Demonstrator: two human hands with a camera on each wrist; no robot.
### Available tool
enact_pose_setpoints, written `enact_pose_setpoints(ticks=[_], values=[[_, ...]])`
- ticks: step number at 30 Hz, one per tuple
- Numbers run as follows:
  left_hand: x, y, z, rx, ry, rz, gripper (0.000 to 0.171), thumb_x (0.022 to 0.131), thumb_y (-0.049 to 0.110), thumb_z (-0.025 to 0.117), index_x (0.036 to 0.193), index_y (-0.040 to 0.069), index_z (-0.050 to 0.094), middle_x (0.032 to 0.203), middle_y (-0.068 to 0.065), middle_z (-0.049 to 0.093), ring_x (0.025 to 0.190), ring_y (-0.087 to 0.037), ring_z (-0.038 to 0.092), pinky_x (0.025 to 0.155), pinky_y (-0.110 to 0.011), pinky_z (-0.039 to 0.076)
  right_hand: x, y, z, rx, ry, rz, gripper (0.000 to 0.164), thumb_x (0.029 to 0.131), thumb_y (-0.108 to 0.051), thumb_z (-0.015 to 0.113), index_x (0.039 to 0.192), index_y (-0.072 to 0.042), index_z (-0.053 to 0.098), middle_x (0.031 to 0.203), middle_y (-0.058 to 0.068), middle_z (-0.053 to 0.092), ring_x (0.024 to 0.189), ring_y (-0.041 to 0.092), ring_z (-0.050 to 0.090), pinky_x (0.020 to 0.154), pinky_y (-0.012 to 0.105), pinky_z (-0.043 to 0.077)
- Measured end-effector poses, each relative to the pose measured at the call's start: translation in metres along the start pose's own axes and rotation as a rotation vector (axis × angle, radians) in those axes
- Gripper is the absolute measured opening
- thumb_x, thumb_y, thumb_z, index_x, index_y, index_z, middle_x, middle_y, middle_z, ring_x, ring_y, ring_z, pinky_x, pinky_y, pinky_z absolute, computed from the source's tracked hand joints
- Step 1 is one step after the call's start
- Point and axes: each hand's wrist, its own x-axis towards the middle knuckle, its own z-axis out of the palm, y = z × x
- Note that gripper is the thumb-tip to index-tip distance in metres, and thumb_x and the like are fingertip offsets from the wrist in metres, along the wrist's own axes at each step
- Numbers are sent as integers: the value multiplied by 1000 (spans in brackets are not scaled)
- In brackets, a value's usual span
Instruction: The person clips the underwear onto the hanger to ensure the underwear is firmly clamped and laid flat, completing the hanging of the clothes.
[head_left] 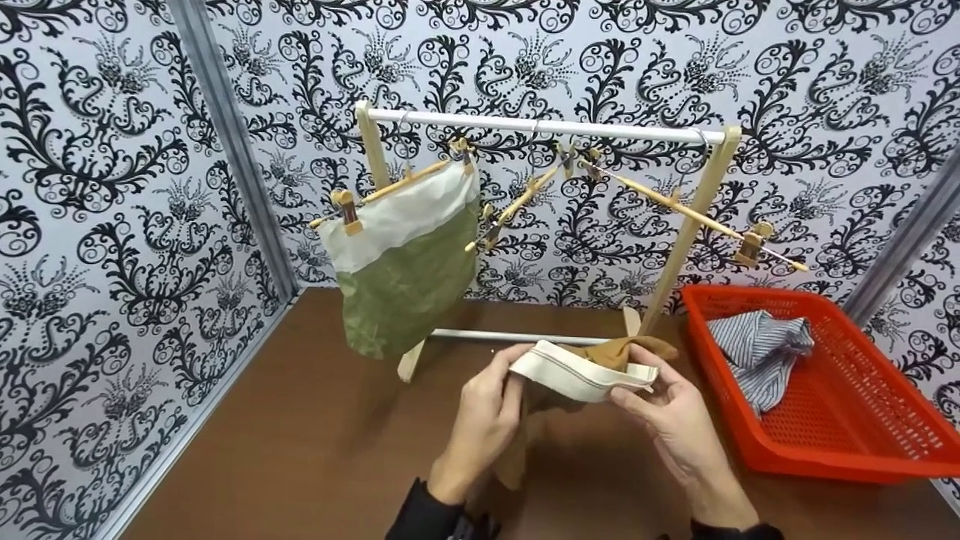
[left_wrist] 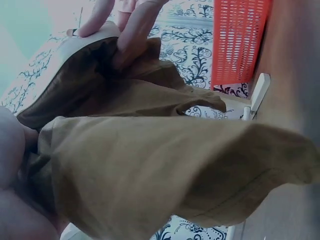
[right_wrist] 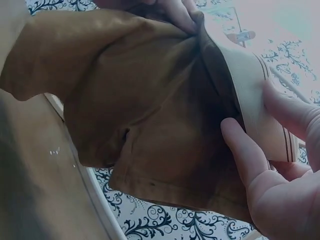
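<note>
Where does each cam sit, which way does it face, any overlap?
Head: on the head, facing forward-down at brown cloth shorts with a cream waistband, a wooden rack with white rails and a red plastic basket; left hand, right hand and black sleeves show.
Left wrist: on that wrist, facing across the shorts, basket beyond; left hand at left edge, right hand at top.
Right wrist: on that wrist, facing the shorts; right hand at right, left hand at top.
Both wrist views share shorts and hands.
</note>
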Motion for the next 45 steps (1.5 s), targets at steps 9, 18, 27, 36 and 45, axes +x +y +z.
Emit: enact_pose_setpoints(ticks=[9, 18, 27, 36, 45], values=[[1, -4, -11, 21, -30, -72, 27, 103, 6, 56, 129, 10, 63, 121, 1, 71, 108, -12, 67, 89, -35, 55, 2, 1, -1, -221, 70, -90, 48, 82, 7, 80, 127, 6, 64, 111, 11, 72, 93, 24, 71, 81, 33, 59], [-2, -3, -14, 12, -139, -141, 25, 107, 20, 53, 131, 15, 58, 122, 5, 69, 111, -11, 65, 90, -36, 54, -4, -8, -9, -328, 76, -148, 30, 84, 2, 81, 111, 7, 71, 97, 16, 74, 78, 25, 73, 72, 37, 61], [-1, -5, -21, 57, -204, -113, 29, 105, 20, 57, 133, 10, 58, 126, 1, 65, 115, -12, 61, 97, -35, 51, -6, -16, -20, -506, 36, -205, 22, 87, -4, 80, 108, 2, 74, 92, 8, 76, 77, 16, 67, 68, 25, 55], [2, -7, -35, 143, -250, -22, 40, 94, 21, 75, 128, 5, 64, 102, 1, 61, 83, -9, 53, 72, -26, 48, -7, -26, -27, -414, 11, -230, 17, 88, 3, 75, 104, 7, 73, 83, 20, 72, 72, 23, 70, 68, 28, 57], [5, -9, -46, 174, -264, -68, 30, 78, 28, 89, 96, 12, 70, 86, 8, 63, 76, -8, 56, 67, -28, 49, -10, -33, -31, -365, 50, -213, 19, 88, 5, 75, 105, 11, 71, 81, 18, 72, 69, 19, 69, 64, 27, 56]])
